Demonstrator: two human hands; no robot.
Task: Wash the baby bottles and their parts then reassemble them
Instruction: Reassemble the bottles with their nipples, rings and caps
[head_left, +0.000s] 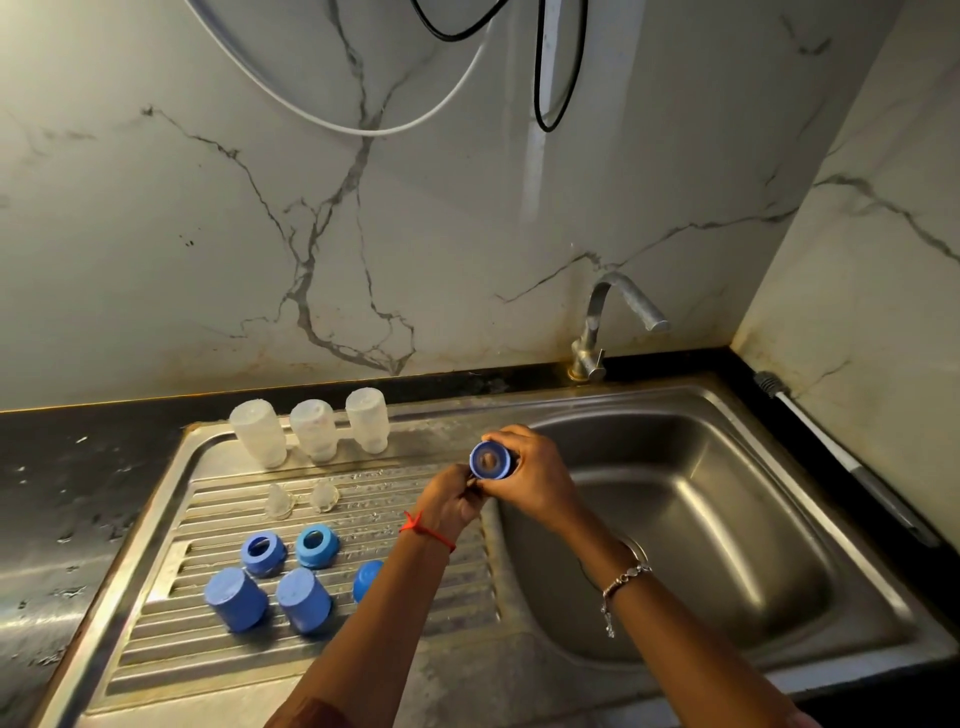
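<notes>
My right hand (530, 475) grips a blue screw ring (488, 459) above the draining board's right edge, its open side facing me. My left hand (454, 499) is closed just below the ring, fingertips touching its lower rim; what they pinch is hidden. Three clear bottles (258, 434) (315, 430) (368, 420) stand upside down at the back of the draining board. Two clear teats (279, 501) (324, 495) lie in front of them. Two more blue rings (263, 553) (316, 544) and three blue caps (235, 598) (304, 598) (368, 579) sit nearer me.
The steel sink basin (727, 519) lies to the right, with a metal tap (605, 322) behind it. A ribbed draining board (208, 649) holds the parts. A brush handle (831, 441) leans along the right wall. Black countertop (62, 493) lies to the left.
</notes>
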